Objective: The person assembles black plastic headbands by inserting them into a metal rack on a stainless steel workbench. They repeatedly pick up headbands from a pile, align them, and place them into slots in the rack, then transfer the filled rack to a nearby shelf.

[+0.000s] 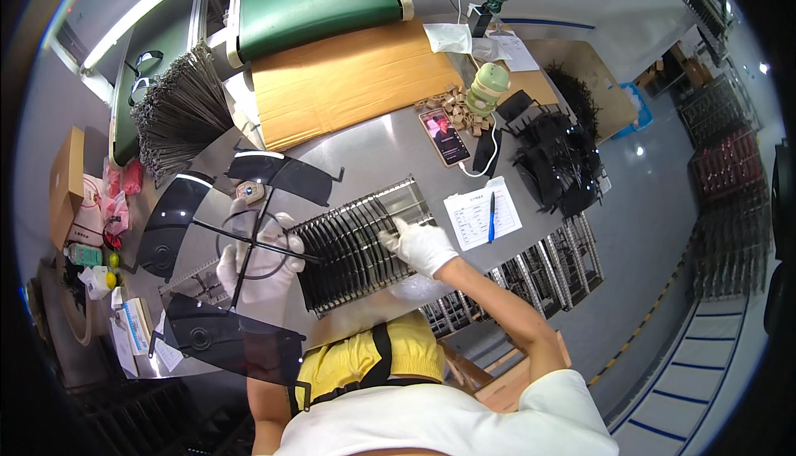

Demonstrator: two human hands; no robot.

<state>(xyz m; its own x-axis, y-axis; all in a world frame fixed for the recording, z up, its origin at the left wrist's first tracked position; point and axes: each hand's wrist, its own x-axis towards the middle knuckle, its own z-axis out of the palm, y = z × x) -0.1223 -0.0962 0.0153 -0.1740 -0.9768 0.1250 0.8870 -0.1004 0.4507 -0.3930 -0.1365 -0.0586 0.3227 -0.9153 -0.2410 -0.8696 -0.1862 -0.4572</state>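
My left hand (280, 280), in a white glove, is behind a black wire frame (252, 241) with a cross and a ring. Its fingers seem closed on the frame, though the wires partly cover the grip. Smoky see-through curved panels (170, 225) with small hooks sit around the frame; the lowest panel overlaps my left forearm. My right hand (424, 249), also gloved in white, bends its fingers at the right end of a metal rack (406, 200). Black curved pieces (348, 244) stand close together in that rack. The fingertips pinch at the endmost pieces.
A phone (444, 137), a green cup (487, 89) and a paper sheet with a blue pen (492, 216) lie to the right. Beyond them is a pile of black parts (560, 157). Flat cardboard (348, 83) and a bundle of thin wires (182, 116) lie at the back.
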